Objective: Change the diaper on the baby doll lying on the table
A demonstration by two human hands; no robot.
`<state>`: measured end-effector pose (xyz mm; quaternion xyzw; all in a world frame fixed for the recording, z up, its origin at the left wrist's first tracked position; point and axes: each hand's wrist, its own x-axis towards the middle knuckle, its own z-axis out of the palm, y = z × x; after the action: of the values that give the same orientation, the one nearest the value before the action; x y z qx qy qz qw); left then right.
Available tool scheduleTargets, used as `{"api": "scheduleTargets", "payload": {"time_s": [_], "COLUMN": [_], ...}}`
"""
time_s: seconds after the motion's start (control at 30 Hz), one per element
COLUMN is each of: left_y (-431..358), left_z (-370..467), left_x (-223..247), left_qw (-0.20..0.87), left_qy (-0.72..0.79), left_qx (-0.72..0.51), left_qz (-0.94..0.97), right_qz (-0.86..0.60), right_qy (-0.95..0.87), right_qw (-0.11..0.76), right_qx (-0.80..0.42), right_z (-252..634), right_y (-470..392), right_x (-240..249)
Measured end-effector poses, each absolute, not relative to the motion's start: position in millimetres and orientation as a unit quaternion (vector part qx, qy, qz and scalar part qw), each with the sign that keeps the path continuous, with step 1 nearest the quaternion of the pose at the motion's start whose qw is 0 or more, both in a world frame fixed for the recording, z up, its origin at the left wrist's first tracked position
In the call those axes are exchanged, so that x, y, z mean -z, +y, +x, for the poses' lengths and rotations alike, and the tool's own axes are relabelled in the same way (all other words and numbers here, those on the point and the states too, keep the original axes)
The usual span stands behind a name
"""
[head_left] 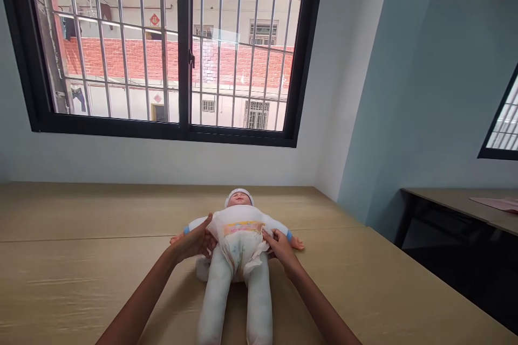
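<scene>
A baby doll (219, 285) lies on its back on the wooden table, head toward the window and legs toward me. It wears a white cap and a white top with blue cuffs. Around its hips is a white diaper (239, 250) with a coloured band across the waist. At the doll's left-hand side in the picture, my left hand (198, 240) is closed on the diaper's edge near the waist. My right hand (279, 247) pinches the opposite edge, where the diaper's ruffled side shows. Some of my fingertips are hidden behind the material.
The light wooden table (101, 275) has a seam running across it. Beyond it, a barred window (184, 132) with a black frame is set in the white wall. Another table (445, 202) stands at the right with a pink item (497, 204) on top.
</scene>
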<state>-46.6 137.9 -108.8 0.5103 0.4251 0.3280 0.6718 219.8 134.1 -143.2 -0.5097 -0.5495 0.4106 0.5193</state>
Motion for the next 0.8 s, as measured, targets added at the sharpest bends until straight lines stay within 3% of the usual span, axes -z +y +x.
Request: {"api": "scheduleTargets", "payload": {"time_s": [0.1, 0.2, 0.43, 0.57, 0.8], "left_y": [133, 127, 135, 151, 162], "left_z": [-48, -46, -49, -54, -59], "left_x": [92, 79, 89, 108, 128], "left_qw": [0.626, 0.551, 0.606, 0.664, 0.67], "left_qy": [0.468, 0.492, 0.395, 0.357, 0.372], "left_qx": [-0.271, -0.258, -0.315, -0.319, -0.36], "left_qz": [0.562, 0.622, 0.614, 0.575, 0.531], "right_qz": [-0.529, -0.531, -0.394, -0.396, -0.434], "right_qy": [-0.524, -0.558, -0.779, -0.809, -0.755], "right_qw": [0.568, 0.6, 0.488, 0.43, 0.437], "right_qx": [-0.351, -0.214, -0.021, -0.058, -0.225], "right_z": [224, 224, 203, 199, 200], "right_y": [136, 127, 92, 92, 95], "right_x": [143, 133, 116, 124, 138]}}
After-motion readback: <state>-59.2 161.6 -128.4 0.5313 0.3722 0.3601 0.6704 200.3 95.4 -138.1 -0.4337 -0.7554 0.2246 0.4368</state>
